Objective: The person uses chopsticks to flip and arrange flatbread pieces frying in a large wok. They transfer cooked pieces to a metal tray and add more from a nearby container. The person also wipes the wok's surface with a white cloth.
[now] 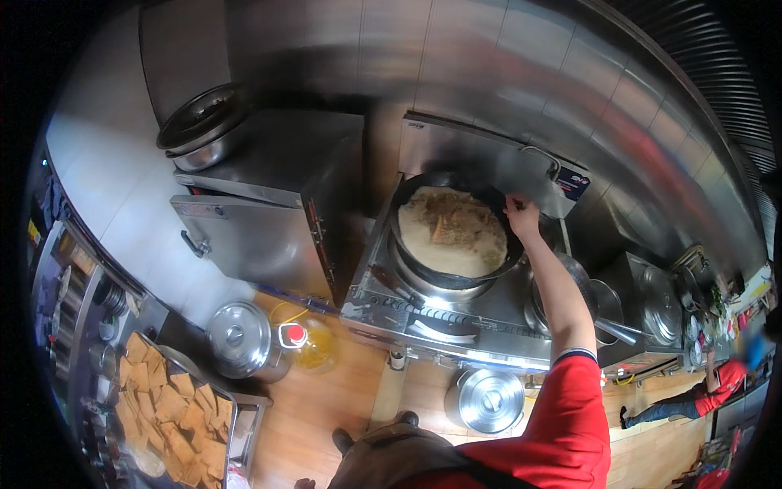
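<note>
My right hand point(522, 215) reaches forward to the far right rim of a large black wok point(456, 282) on the stove. Its fingers are bent and drawn together beside the rim; what they hold, if anything, is too small to make out. Pale, creamy liquid point(419, 220) fills the wok, with a brown, grainy mass point(460, 216) and some orange-brown pieces point(445, 231) in its middle. A small dark shape point(305, 484) at the lower edge may be part of my left hand; no fingers show clearly there.
Right of the wok are a second pan point(538, 306) and a strainer point(607, 300). A curved tap point(544, 155) rises behind. Lidded pots point(236, 338) point(490, 401) and an oil jug point(316, 352) stand below. A tray of fried slabs point(175, 407) lies left; a person point(721, 379) is far right.
</note>
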A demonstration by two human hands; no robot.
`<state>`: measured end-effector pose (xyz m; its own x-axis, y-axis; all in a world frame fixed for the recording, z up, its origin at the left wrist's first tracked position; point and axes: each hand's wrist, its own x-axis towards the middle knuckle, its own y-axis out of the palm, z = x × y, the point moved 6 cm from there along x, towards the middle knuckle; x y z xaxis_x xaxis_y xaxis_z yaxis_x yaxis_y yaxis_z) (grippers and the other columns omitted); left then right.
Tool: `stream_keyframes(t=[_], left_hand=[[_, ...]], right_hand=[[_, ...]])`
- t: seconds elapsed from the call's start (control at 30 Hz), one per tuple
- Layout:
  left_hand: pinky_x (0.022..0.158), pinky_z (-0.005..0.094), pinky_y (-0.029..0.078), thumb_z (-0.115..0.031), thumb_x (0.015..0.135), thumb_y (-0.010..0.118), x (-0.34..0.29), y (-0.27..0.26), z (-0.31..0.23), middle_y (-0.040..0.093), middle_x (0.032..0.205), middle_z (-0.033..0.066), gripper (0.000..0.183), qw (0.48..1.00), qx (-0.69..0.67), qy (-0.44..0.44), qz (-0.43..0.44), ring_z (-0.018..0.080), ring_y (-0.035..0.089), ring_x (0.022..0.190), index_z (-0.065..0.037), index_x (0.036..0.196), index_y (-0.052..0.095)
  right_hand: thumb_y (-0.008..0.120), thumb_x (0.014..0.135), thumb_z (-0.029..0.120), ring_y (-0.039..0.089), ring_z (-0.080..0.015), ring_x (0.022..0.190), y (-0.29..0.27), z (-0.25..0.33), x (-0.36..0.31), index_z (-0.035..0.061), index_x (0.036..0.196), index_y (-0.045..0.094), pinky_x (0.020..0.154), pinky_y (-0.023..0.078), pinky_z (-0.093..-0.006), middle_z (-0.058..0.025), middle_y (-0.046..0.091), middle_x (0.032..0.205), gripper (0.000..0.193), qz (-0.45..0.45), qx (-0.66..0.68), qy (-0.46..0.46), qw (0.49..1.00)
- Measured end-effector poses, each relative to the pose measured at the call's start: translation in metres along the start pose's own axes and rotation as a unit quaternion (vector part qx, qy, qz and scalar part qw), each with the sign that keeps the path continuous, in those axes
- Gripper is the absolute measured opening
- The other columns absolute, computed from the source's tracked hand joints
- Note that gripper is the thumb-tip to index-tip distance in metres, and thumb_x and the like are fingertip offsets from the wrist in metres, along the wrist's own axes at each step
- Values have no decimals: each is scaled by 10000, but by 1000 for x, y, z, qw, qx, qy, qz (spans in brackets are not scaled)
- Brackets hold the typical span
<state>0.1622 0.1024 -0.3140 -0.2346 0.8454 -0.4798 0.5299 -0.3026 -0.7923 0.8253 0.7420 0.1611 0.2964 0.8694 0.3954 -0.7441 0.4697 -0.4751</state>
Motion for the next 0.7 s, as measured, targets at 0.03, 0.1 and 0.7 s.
stream_keyframes(t=[0.03,0.1,0.7], left_hand=[[585,464,490,-321,607,598,8,-2,-5,583,626,103,209,1000,13,21,2,312,611,665,-116,643,623],[590,463,494,-321,608,599,34,-6,-28,589,631,104,211,994,57,96,9,312,613,670,-116,650,629],[646,420,547,-365,700,655,9,-8,-3,704,779,84,279,999,22,-25,-3,276,669,743,-103,781,705]], right_hand=[[616,895,289,676,-247,771,-15,-14,6,28,1030,675,715,514,-365,-121,689,831,299,-17,-45,-13,999],[604,898,312,670,-275,789,-54,-59,24,46,1040,681,741,513,-376,-129,692,876,311,-60,-141,-40,987],[603,907,176,669,-162,738,-75,-24,-67,-17,994,678,682,512,-284,-97,668,882,225,183,-30,83,979]])
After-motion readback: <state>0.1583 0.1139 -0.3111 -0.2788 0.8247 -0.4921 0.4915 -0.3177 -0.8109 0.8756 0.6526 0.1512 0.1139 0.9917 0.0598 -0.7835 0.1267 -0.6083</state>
